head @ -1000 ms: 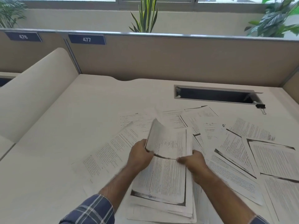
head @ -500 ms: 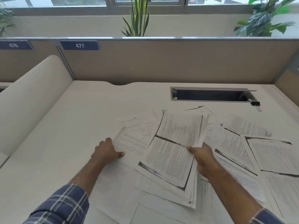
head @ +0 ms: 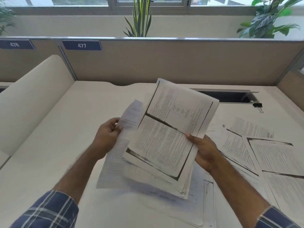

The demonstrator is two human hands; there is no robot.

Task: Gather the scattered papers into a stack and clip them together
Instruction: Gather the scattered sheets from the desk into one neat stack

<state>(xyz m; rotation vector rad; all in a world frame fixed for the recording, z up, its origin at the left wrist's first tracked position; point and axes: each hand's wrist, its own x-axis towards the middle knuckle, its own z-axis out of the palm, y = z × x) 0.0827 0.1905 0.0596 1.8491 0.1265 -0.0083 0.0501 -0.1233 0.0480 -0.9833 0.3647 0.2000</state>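
My right hand [head: 204,152] grips a thick stack of printed papers [head: 167,132] by its right edge and holds it tilted above the desk. My left hand [head: 107,135] pinches a loose printed sheet [head: 123,145] that hangs just left of and partly behind the stack. Several more printed sheets [head: 263,153] lie spread over the right side of the desk, and a few lie flat under the stack. A black binder clip [head: 258,106] rests at the right end of the cable slot, away from both hands.
The white desk [head: 65,129] is bounded by a tan partition [head: 164,63] at the back and a curved cream divider [head: 32,99] at the left. An open cable slot [head: 227,96] sits at the back right. Plants stand behind the partition.
The stack has risen off the desk in my right hand. My left hand has lifted a loose sheet from the desk's left side and brought it up beside the stack.
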